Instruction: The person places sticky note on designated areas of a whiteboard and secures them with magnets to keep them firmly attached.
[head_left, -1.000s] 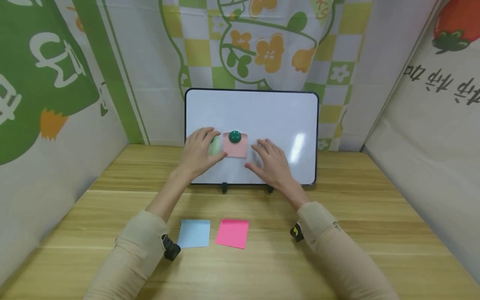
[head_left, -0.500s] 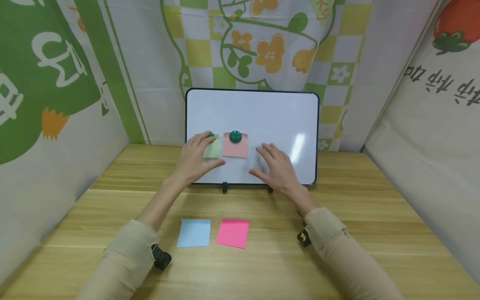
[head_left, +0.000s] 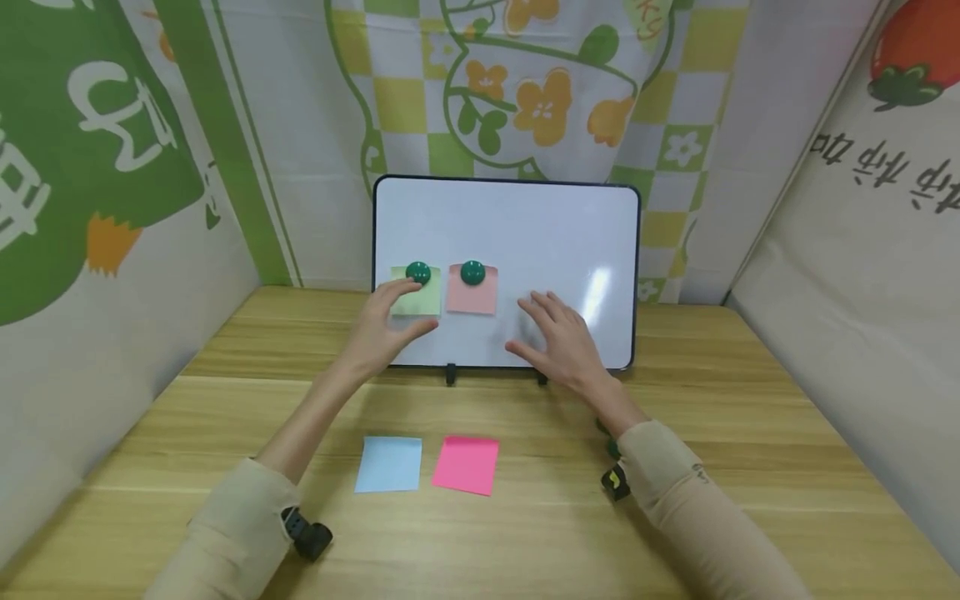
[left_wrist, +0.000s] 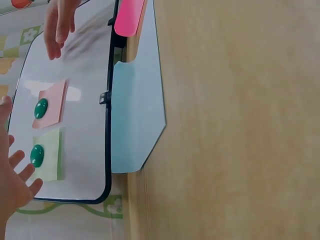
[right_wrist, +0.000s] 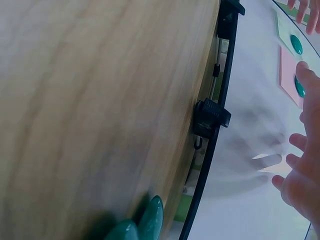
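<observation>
Green paper now shows almost whole on the board (head_left: 540, 225): the left hand (head_left: 378, 329) has drawn back and down from the green note (head_left: 427, 302), baring the magnet (head_left: 417, 272) over its top edge. Its fingers are spread and grip nothing, though one fingertip overlaps the magnet in the head view. The note hangs flat without a grip, so that pinning looks finished. Beside it, apart, the salmon note (head_left: 472, 302) hangs under a second magnet (head_left: 472, 272). The right hand (head_left: 558, 337), fingers parted and holding nothing, has shifted slightly rightward.

Between the green note and the board's left rim runs only a narrow strip; the wider room lies above both notes and right of the salmon one. On the table (head_left: 525, 550), the blue note (head_left: 388, 464) and pink note (head_left: 466, 466) lie apart, well back from the board's lower rim. Loose magnets (right_wrist: 151, 220) sit near the right sleeve (head_left: 660, 458).
</observation>
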